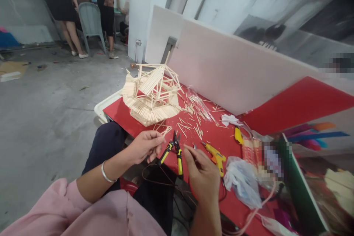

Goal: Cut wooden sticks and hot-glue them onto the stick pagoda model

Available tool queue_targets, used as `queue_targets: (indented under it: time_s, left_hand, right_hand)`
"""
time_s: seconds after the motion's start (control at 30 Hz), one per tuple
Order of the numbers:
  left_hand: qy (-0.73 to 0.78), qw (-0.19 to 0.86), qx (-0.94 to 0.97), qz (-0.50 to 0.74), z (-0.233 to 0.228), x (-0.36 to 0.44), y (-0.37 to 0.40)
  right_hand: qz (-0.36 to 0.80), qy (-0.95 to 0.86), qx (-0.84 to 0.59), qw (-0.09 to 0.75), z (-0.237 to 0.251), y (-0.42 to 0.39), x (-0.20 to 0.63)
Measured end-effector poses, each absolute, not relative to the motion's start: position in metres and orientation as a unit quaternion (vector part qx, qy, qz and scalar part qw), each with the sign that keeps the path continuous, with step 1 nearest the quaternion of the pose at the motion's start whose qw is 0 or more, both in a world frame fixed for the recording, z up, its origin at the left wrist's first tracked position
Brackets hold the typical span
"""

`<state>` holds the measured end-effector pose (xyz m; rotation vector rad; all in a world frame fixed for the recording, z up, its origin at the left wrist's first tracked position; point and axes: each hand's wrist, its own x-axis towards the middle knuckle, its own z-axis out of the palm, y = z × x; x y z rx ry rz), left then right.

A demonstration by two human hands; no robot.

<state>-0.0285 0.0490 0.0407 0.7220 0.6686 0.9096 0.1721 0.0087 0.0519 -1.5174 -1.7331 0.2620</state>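
Left hand (146, 147), right hand (204, 171): fingertips together on each; cannot tell whether anything is pinched. Clear packet (203, 107) beside loose sticks (190, 109); plastic bag (242, 182), contents unclear.

We held our left forearm (92, 186) out on a rising slant from the sleeve, its wrist (118, 162) nearly straight. Our left grip (148, 145) pinched thumb against forefinger, the other fingers curled beneath. Our right forearm (207, 215) came up steeply, and our right grip (203, 171) faced the left, well apart from it, thumb and forefinger drawn together, both tips pointing upward.
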Motion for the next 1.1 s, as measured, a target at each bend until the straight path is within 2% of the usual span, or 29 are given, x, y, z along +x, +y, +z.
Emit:
queue_targets:
  time_s: [0.13, 0.27, 0.43, 0.77, 1.1]
  left_hand:
    - [0.307, 0.768, 0.374, 0.420, 0.053, -0.036, 0.056]
    - [0.330, 0.734, 0.380, 0.456, 0.072, -0.047, 0.067]
    - [0.342, 0.708, 0.351, 0.509, 0.090, -0.056, 0.076]
    - [0.378, 0.642, 0.327, 0.581, 0.094, -0.093, 0.094]
    - [0.460, 0.568, 0.456, 0.507, 0.111, -0.140, 0.143]
  right_hand:
    - [0.233, -0.686, -0.520, 0.452, 0.088, 0.042, 0.120]
    - [0.281, -0.662, -0.496, 0.487, 0.106, 0.075, 0.095]
    - [0.282, -0.632, -0.491, 0.528, 0.111, 0.096, 0.081]
    - [0.209, -0.683, -0.484, 0.506, 0.108, 0.095, 0.081]
    - [0.183, -0.710, -0.494, 0.468, 0.102, 0.089, 0.097]
